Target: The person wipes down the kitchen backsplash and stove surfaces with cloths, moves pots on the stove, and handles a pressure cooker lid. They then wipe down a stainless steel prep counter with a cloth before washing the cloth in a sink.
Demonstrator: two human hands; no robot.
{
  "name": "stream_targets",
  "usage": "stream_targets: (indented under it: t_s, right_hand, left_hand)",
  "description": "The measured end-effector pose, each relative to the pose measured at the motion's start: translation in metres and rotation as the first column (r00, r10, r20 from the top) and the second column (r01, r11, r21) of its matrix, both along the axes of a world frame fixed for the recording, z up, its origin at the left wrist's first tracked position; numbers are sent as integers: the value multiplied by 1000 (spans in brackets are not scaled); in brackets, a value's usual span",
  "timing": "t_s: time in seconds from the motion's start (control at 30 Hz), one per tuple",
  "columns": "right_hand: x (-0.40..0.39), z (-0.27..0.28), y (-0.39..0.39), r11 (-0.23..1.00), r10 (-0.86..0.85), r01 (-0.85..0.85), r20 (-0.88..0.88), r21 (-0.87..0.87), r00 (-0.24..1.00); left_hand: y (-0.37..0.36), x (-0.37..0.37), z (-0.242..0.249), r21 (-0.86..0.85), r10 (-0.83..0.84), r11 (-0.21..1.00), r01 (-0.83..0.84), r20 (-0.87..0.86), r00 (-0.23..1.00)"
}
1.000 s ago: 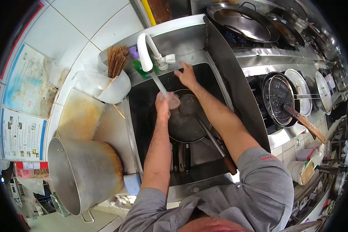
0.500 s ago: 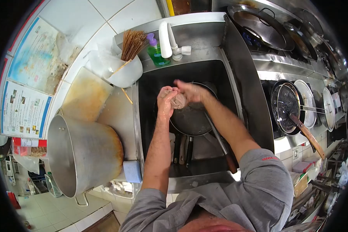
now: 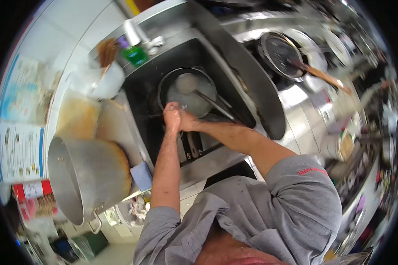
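My left hand (image 3: 171, 116) and my right hand (image 3: 188, 122) are pressed together over the near rim of a round pan in the sink. Both look closed with fingers folded inward. A small pale bit shows at the fingertips, too blurred to name. Inside the pan (image 3: 172, 93), cloudy greyish water surrounds the round bowl of a ladle (image 3: 186, 82). Its long dark handle slants toward the near right side. Below my wrists, several dark handles (image 3: 193, 143) lie on the bottom of the sink (image 3: 139, 99).
Left of the sink stands a large metal pot (image 3: 90, 176) near a blue sponge (image 3: 141, 176). A white container (image 3: 112, 83) with a bristle brush, a green soap bottle (image 3: 135, 55) and a white faucet (image 3: 132, 32) sit behind. On the right is a strainer (image 3: 282, 55) with a wooden handle.
My view has turned and blurred. Both hands have drawn toward my body and closed together. The pale crumpled thing seen between them is now hidden, while the ladle's bowl has come into sight.
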State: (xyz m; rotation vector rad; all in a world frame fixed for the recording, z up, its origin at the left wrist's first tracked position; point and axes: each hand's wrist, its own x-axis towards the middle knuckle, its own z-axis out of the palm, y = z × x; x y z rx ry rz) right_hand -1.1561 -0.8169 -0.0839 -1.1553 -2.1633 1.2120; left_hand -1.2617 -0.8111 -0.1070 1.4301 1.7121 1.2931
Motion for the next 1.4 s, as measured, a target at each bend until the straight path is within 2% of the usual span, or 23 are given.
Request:
stream_targets:
  t_s: [0.03,0.07,0.13,0.2,0.27,0.3,0.33,0.37,0.4,0.43,0.5,0.6,0.63,0.67,0.7,0.77,0.8,0.83,0.9,1.03,1.13,1.2,1.4]
  right_hand:
    - [4,0,-12,997,-78,78,-36,-19,996]
    - [5,-1,-27,979,-194,202,148,-37,970]
    - [29,38,-56,986,-106,132,221,-104,969]
    - [54,59,-79,997,-70,78,244,-23,967]
    - [91,72,-108,962,-83,7,267,272,960]
    - [110,75,-124,906,-115,-26,306,423,945]
    - [130,77,-136,827,-150,-76,348,558,925]
    - [153,76,-148,835,-111,-149,427,530,897]
    - [171,74,-161,845,-61,-221,499,487,864]
    - [177,73,-173,875,-36,-210,492,435,870]
    - [201,91,-186,894,-47,-176,479,411,877]
    - [263,120,-220,909,19,-126,262,397,965]
    - [293,119,-228,962,16,-41,96,271,995]
    - [325,117,-238,992,-11,20,-73,126,997]
    - [364,110,-248,977,-60,71,-56,203,997]
    - [445,92,-272,943,-245,247,-34,223,969]
    - [486,82,-283,925,-364,361,-1,120,931]
    - [521,75,-296,882,-472,472,40,13,881]
    - [582,74,-320,796,-604,604,78,26,793]
    - [678,84,-335,711,-701,702,48,-42,712]
    - [734,71,-324,642,-767,767,6,7,642]
    - [767,58,-306,590,-808,808,-6,0,590]
    - [882,31,-223,598,-802,802,0,-13,598]
  left_hand:
    - [-3,-2,-17,-58,8,998,1,157,988]
    - [-6,3,-27,-116,30,993,6,306,952]
    - [-48,31,50,-126,-5,991,39,263,965]
    - [-93,47,85,64,-226,973,222,448,865]
    - [-133,52,85,160,-404,913,376,486,775]
    - [-151,55,100,138,-492,870,473,277,825]
    - [-166,63,95,101,-522,848,521,334,785]
    - [-176,72,90,-56,-522,804,592,409,749]
    - [-182,77,54,-90,-551,792,604,320,771]
    - [-194,99,70,-60,-573,820,570,-56,818]
    - [-197,118,68,-48,-560,828,559,-142,816]
    - [-202,129,72,-59,-549,833,550,-213,808]
    - [-203,133,78,-49,-515,852,521,-253,819]
    - [-201,135,87,-7,-489,840,543,-446,750]
    - [-200,144,96,109,-418,821,560,-553,721]
    - [-215,196,139,238,-207,863,445,-637,743]
    - [-218,226,149,287,-121,884,368,-621,774]
    - [-217,263,154,302,-196,868,393,-519,832]
    - [-224,357,173,248,-375,854,458,-317,871]
    - [-215,514,159,125,-735,564,816,-375,565]
    - [-207,605,143,33,-841,437,899,-340,421]
    - [-194,658,133,1,-881,266,964,-405,244]
    - [-99,826,106,-23,-876,222,975,-445,188]
